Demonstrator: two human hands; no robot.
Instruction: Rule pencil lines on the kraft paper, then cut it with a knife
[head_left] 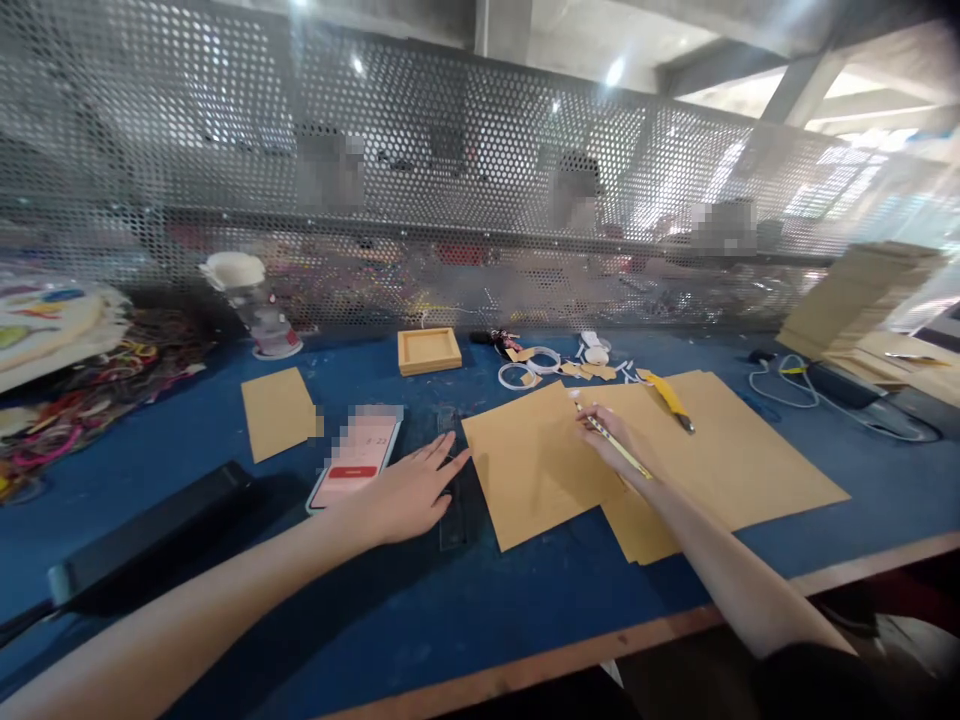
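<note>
My right hand (606, 440) is closed round a pencil (619, 448), whose upper end slants back over the wrist. Its tip is near the top edge of a sheet of brown card (540, 470). Fingers spread, my left hand (420, 488) rests over a clear ruler (452, 520), its fingertips close to the card's left edge. More brown sheets (750, 450) lie under and to the right of my right arm. On them is a yellow utility knife (671, 402). A phone (360, 455) with a lit screen lies just left of my left hand.
A small wooden tray (429, 350), white rings (517, 376) and card scraps lie at the back. Left are a smaller brown card (279, 412), a long black case (150, 535) and a clear cup (271, 325). A perforated metal screen (450, 180) closes the back; stacked card (847, 300) stands right.
</note>
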